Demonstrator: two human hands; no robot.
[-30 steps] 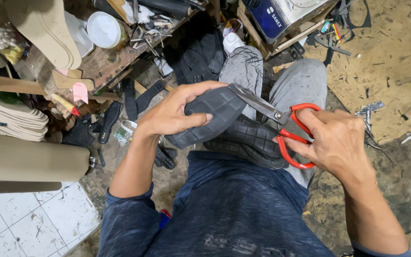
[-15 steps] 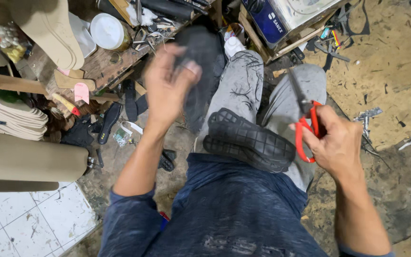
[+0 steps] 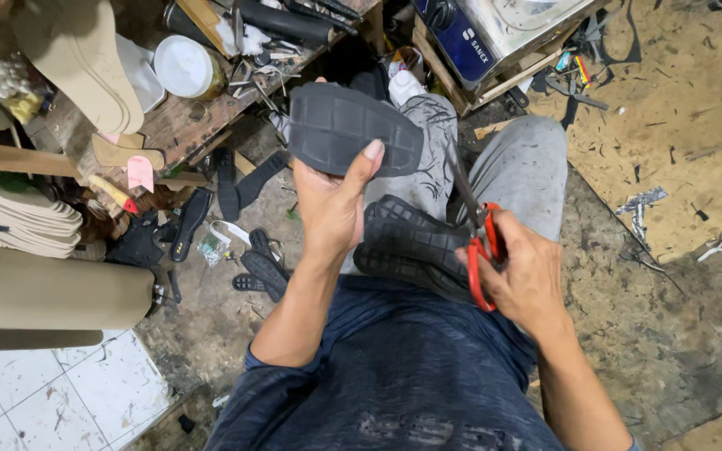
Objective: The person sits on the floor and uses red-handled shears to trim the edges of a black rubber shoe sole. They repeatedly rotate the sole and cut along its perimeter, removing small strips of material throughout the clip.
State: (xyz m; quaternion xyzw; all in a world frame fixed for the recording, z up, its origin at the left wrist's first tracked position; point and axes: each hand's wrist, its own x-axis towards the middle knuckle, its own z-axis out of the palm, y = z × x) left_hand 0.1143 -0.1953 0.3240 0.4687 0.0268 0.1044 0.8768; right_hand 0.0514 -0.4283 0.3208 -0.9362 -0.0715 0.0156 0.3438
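Observation:
My left hand [image 3: 332, 205] holds up a dark grey ribbed rubber sole piece [image 3: 348, 125], thumb pressed on its lower edge, above my knees. My right hand [image 3: 524, 271] grips red-handled scissors [image 3: 480, 242] with the blades pointing up and away, beside my right thigh. A second dark ribbed rubber piece [image 3: 411, 242] lies across my lap between both hands. I sit in grey trousers and a dark blue shirt.
A cluttered wooden bench [image 3: 185, 117] with a white tub [image 3: 184, 67] and tools stands at the left. Stacked beige soles [image 3: 18, 221] and a beige roll [image 3: 43, 296] lie further left. Black sandal straps [image 3: 244, 242] litter the floor. A metal box [image 3: 503, 29] sits ahead.
My left hand has lifted the rubber piece up off my lap and turned its ribbed face toward me. My right hand with the scissors has dropped back beside my thigh.

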